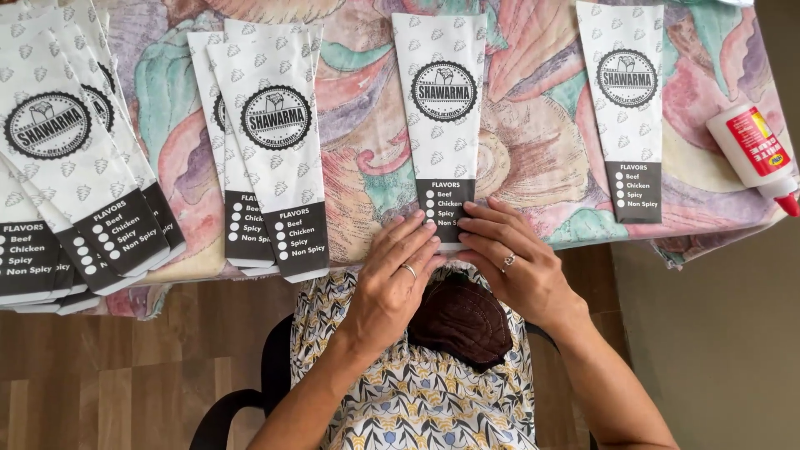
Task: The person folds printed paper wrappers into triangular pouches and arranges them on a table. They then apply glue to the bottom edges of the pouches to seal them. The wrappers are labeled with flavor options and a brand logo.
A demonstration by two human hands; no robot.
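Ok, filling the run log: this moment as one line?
left hand: pressing paper sleeve bottom edge | right hand: same | glue bottle: lying far right

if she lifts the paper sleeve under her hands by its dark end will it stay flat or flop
Probably flop: the paper sleeve looks thin, long and flat, so lifted by its dark end the rest would likely sag. It seems very light; the left hand and right hand press it down with fingertips only. On the patterned cloth it likely slides little.
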